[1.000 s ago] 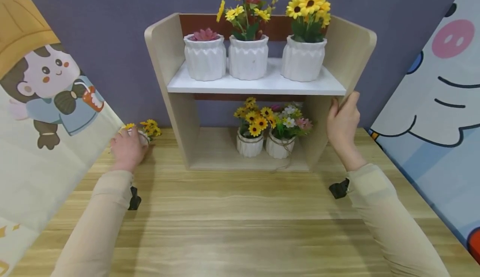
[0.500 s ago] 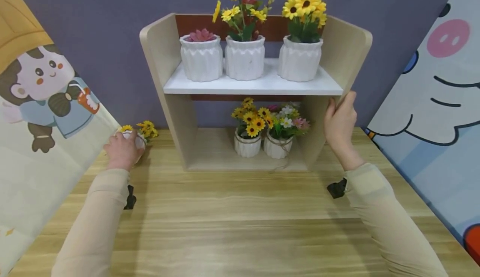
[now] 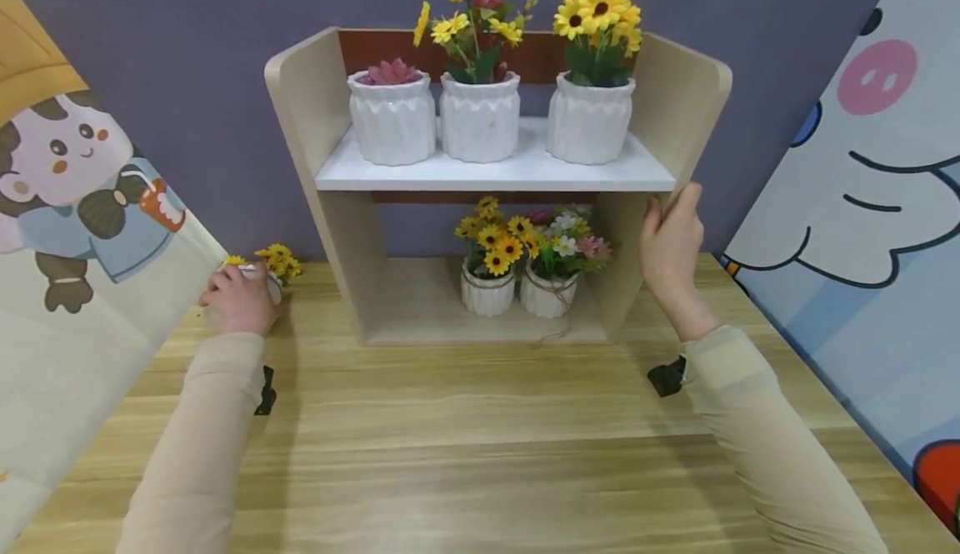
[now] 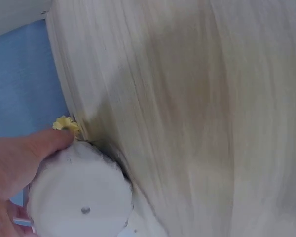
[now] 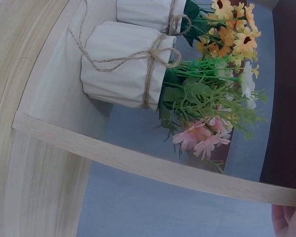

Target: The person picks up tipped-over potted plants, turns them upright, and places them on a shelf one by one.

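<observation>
At the left end of the table my left hand [image 3: 240,300] holds a white flower pot [image 4: 84,192] with yellow flowers [image 3: 280,262]. The pot is tipped, its round base and drain hole facing the left wrist camera. My thumb lies along its edge, and the hand hides most of the pot in the head view. My right hand [image 3: 672,242] grips the front edge of the right side panel [image 3: 686,121] of a two-tier wooden shelf, thumb on the inner face. Only a few fingertips of that hand show in the right wrist view.
Three white pots stand on the white upper board [image 3: 495,175]: a pink succulent [image 3: 392,72], mixed flowers [image 3: 480,121] and sunflowers [image 3: 590,121]. Below are two twine-tied pots, one with sunflowers [image 3: 487,294], one with pink and white flowers [image 5: 123,64]. Cartoon panels flank the table [image 3: 420,437].
The head view has turned a little, so the whole scene sits further left. My left hand has shifted slightly over its pot; my right hand stays on the shelf panel.
</observation>
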Available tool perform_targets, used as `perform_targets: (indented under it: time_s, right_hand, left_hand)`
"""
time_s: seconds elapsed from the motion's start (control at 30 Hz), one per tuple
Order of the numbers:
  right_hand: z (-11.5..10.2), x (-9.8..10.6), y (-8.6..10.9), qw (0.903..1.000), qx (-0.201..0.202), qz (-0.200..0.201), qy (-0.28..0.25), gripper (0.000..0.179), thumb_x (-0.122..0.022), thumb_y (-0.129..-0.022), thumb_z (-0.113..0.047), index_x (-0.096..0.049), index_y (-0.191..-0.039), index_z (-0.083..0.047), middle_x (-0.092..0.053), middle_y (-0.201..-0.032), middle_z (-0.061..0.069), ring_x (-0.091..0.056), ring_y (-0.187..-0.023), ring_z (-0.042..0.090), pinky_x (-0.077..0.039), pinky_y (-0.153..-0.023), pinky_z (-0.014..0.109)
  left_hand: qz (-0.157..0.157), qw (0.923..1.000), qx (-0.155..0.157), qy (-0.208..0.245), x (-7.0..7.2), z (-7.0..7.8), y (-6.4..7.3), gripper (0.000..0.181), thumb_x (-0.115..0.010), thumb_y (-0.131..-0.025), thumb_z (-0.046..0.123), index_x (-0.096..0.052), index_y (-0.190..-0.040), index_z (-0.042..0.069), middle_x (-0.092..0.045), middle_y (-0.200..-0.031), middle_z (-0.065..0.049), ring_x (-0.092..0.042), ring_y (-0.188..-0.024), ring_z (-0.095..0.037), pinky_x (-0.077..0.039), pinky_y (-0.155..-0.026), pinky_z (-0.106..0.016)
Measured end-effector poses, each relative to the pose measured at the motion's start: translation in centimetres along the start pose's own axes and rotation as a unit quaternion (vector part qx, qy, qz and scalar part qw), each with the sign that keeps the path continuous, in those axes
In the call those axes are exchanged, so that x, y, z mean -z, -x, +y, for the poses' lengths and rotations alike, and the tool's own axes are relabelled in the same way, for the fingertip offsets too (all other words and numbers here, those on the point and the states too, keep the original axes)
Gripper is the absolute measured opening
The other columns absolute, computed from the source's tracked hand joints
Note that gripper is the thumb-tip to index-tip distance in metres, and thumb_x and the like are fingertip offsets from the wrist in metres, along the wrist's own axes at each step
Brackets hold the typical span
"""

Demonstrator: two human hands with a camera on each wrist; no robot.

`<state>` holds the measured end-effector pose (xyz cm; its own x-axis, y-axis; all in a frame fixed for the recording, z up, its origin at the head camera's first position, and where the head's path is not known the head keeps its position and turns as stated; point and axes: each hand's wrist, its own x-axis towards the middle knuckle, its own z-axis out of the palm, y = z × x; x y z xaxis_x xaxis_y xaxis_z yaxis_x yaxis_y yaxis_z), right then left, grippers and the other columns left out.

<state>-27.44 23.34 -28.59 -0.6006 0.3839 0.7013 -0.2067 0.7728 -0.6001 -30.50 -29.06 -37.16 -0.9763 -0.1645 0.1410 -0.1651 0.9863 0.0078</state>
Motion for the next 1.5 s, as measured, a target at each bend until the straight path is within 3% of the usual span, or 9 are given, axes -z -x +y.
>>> perform_targets:
  time_s: [0.27,0.57,0.77,1.0,1.23,1.5]
  right_hand:
    - [-0.2,-0.2,0.0,0.9999,0.009,0.008,-0.009,0.036,-0.042,-0.095,-0.027,-0.036,-0.114,0.004,-0.055,-0.095,0.033,-0.056,-0.088,0.049,-0.045,-0.071,0.058]
    - [-0.2,-0.1,0.1,0.9999,-0.002,0.008,-0.008,0.037,-0.042,-0.095,-0.028,-0.036,-0.115,0.003,-0.056,-0.098,0.033,-0.055,-0.091,0.05,-0.045,-0.074,0.059]
    - [-0.1,0.0,0.0,0.9998,0.006,0.016,-0.01,0.037,-0.041,-0.095,-0.029,-0.036,-0.114,0.003,-0.056,-0.099,0.033,-0.055,-0.092,0.049,-0.044,-0.073,0.058]
    - [-0.2,-0.1,0.1,0.9998,0.007,0.013,-0.009,0.038,-0.042,-0.095,-0.028,-0.036,-0.114,0.004,-0.056,-0.098,0.034,-0.054,-0.091,0.05,-0.042,-0.073,0.059]
    - [-0.1,-0.1,0.1,1.0,-0.002,0.004,-0.004,0.039,-0.04,-0.095,-0.03,-0.035,-0.116,0.002,-0.055,-0.099,0.034,-0.055,-0.091,0.05,-0.044,-0.073,0.058]
    - [-0.2,-0.1,0.2,0.9999,0.008,0.012,-0.009,0.039,-0.041,-0.095,-0.029,-0.035,-0.115,0.004,-0.055,-0.097,0.034,-0.054,-0.09,0.051,-0.043,-0.072,0.06]
  left_hand:
    - [0.012,0.9995,0.013,0.024,-0.2,-0.6,0.2,0.074,-0.067,-0.078,0.033,-0.026,-0.133,0.005,-0.027,-0.11,-0.048,-0.033,-0.096,-0.062,-0.037,-0.072,-0.073]
    - [0.027,0.9955,0.028,0.086,-0.4,-1.6,0.8,0.077,-0.07,-0.075,0.029,-0.026,-0.133,0.006,-0.028,-0.111,-0.045,-0.032,-0.099,-0.061,-0.038,-0.069,-0.068]
    - [0.048,0.9912,0.033,0.119,0.1,-2.3,1.6,0.073,-0.068,-0.075,0.026,-0.026,-0.13,0.003,-0.031,-0.111,-0.046,-0.034,-0.097,-0.063,-0.037,-0.069,-0.066]
    - [0.05,0.9879,0.027,0.144,0.5,-3.3,3.0,0.069,-0.068,-0.076,0.026,-0.025,-0.123,-0.001,-0.029,-0.112,-0.047,-0.041,-0.085,-0.062,-0.041,-0.062,-0.062]
    - [0.068,0.9747,0.041,0.209,0.2,-4.1,4.5,0.075,-0.071,-0.075,0.023,-0.025,-0.127,-0.006,-0.029,-0.114,-0.042,-0.044,-0.081,-0.058,-0.043,-0.062,-0.063]
    - [0.107,0.9531,0.073,0.273,-0.6,-4.3,5.5,0.073,-0.075,-0.072,0.023,-0.028,-0.122,-0.004,-0.033,-0.116,-0.035,-0.043,-0.093,-0.05,-0.041,-0.079,-0.062]
